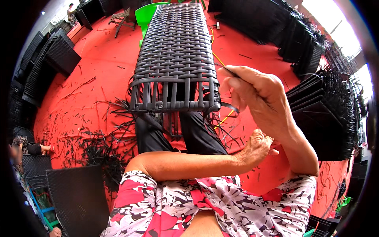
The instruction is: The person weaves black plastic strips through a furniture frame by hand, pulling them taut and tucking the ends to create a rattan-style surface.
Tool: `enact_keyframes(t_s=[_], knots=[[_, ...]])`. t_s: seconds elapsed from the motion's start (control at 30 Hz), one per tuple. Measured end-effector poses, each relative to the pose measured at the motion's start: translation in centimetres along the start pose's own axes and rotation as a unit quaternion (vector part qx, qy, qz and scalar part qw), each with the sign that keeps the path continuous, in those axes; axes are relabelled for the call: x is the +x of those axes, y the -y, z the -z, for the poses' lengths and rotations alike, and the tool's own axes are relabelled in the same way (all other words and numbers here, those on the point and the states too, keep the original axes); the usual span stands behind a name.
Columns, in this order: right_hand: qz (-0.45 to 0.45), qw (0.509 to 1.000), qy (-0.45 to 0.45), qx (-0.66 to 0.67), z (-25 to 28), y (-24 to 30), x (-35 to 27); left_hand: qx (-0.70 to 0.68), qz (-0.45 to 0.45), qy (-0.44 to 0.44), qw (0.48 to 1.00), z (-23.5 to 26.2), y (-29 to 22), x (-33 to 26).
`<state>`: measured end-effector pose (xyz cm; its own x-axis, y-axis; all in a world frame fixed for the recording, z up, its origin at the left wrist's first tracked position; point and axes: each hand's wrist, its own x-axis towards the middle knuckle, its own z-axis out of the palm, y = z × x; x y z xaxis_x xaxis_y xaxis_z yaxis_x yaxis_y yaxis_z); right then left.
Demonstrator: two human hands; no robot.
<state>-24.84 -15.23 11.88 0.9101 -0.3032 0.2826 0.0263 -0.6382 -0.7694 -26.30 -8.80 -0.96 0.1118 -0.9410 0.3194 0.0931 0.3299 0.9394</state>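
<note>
A long dark grey woven wicker piece (173, 59) lies in front of me, its near end above my knees. Close-set weave covers most of its top, while upright slats (173, 94) at the near end stand apart with gaps between them. Just right of the piece, my right hand (262, 93) is closed, thumb and forefinger pinching a dark plastic strip (231, 72) by the weave's edge. My left forearm crosses in front of my body. Below the right wrist, my left hand (256, 148) is curled shut; whatever its fingers hold is hidden.
Loose black strips (106, 154) litter the red floor (90, 106) at left. A bright green chair-like thing (146, 17) shows behind the wicker piece. Stacked dark woven panels (323, 114) stand at right, others (51, 67) at left. A yellow cord (218, 59) runs along the floor.
</note>
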Motion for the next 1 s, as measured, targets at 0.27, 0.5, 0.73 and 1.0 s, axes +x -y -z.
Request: enact_keyframes(t_s=[0.27, 0.5, 0.73, 1.0], knots=[[-0.086, 0.993, -0.031, 0.070, 1.7, -0.3, 0.6, 0.283, -0.174, -0.077, 0.940, 5.4, -6.0, -3.6], [-0.043, 0.988, 0.014, -0.149, 2.4, -0.9, 0.1, 0.623, -0.158, -0.161, 0.749, 17.8, -11.1, -3.6], [-0.030, 0.980, 0.054, -0.187, 0.4, -1.5, 1.4, 0.644, -0.092, -0.024, 0.759, 18.2, -11.4, -2.5], [-0.023, 0.969, 0.107, -0.222, -0.7, -1.8, 2.2, 0.674, -0.028, 0.085, 0.733, 17.7, -11.5, -1.5]])
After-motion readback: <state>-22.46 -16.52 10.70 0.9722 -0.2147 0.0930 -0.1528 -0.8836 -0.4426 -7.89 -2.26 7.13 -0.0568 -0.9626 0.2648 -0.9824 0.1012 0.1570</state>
